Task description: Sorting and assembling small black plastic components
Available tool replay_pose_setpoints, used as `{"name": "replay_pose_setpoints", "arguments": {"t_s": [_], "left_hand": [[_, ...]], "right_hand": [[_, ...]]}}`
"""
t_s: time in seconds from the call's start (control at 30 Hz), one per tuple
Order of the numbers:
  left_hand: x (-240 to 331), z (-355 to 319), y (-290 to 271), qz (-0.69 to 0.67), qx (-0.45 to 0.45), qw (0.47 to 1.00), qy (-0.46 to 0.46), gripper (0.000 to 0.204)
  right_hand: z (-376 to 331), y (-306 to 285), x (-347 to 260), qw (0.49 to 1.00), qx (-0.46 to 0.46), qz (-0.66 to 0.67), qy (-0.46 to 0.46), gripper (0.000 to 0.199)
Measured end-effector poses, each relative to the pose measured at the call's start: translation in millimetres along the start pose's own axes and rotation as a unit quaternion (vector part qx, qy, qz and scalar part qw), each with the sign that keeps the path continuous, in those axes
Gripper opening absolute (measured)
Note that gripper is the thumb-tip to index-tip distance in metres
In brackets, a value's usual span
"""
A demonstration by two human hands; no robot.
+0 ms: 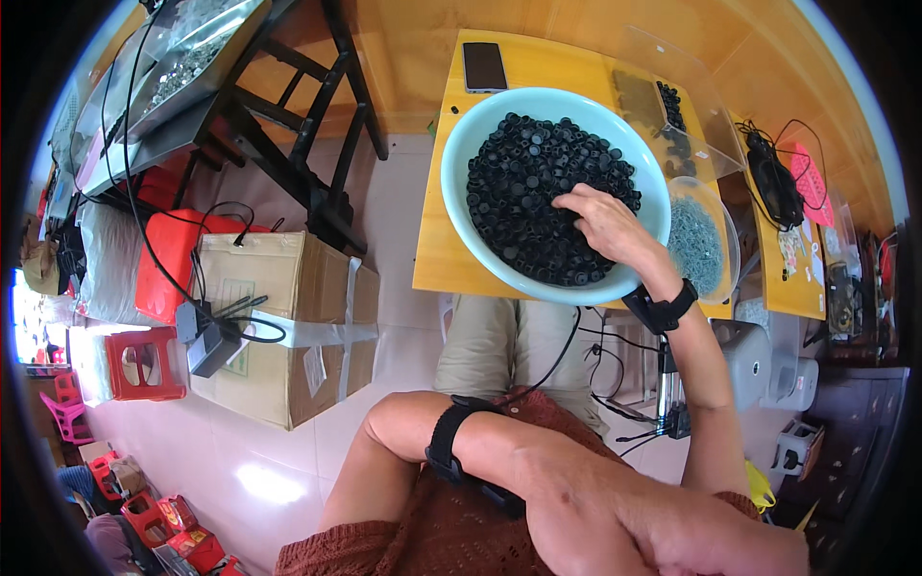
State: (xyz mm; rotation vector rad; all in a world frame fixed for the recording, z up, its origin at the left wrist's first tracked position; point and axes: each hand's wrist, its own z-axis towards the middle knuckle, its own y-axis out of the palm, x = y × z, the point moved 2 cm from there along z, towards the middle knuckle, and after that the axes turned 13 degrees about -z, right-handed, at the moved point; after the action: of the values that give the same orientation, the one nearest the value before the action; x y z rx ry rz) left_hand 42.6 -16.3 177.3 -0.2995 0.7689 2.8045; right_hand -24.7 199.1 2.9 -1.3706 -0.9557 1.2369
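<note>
A pale blue-green basin [463, 226] holds a heap of small black round caps [523, 182]. My right hand [610, 226] reaches over its right side, with the fingers bent down among the caps. The fingertips look pinched together, and anything between them is too small to make out. My left arm crosses low in front of my body, a black strap around it. My left hand [624, 509] lies close to the camera near my right arm, its fingers hidden.
The basin stands on a yellow wooden table [437, 259] with a dark phone [483, 67]. Beside it, a clear round tub [730, 245] holds small greyish pieces. Further right are clear trays and black cables. A taped cardboard box [279, 384] stands on the floor to my left.
</note>
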Motion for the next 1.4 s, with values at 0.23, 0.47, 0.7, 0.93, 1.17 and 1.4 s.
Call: {"name": "replay_pose_setpoints", "arguments": {"t_s": [0.23,0.47,0.7,0.93,1.17,1.4], "left_hand": [[3,-5,-18,0.011,-0.07,0.997,-0.025,0.039],[87,-39,-16,0.269,0.115,0.89,-0.349,0.014],[167,-96,-38,0.689,0.437,0.553,-0.17,0.016],[180,-104,-54,0.807,0.404,0.428,-0.053,0.015],[182,-106,-59,0.834,0.389,0.387,-0.06,0.012],[185,-104,-62,0.758,0.455,0.466,-0.04,0.015]], "right_hand": [[-7,-5,8,0.997,-0.015,0.077,-0.024,0.035],[-26,-27,26,0.997,-0.02,0.015,0.071,0.021],[-22,-10,26,0.999,-0.015,0.018,0.035,0.015],[-28,-19,32,0.99,-0.037,0.015,0.134,0.017],[-23,6,35,0.998,-0.01,0.012,0.056,0.018],[-36,-7,42,0.947,0.016,0.287,0.143,0.013]]}}
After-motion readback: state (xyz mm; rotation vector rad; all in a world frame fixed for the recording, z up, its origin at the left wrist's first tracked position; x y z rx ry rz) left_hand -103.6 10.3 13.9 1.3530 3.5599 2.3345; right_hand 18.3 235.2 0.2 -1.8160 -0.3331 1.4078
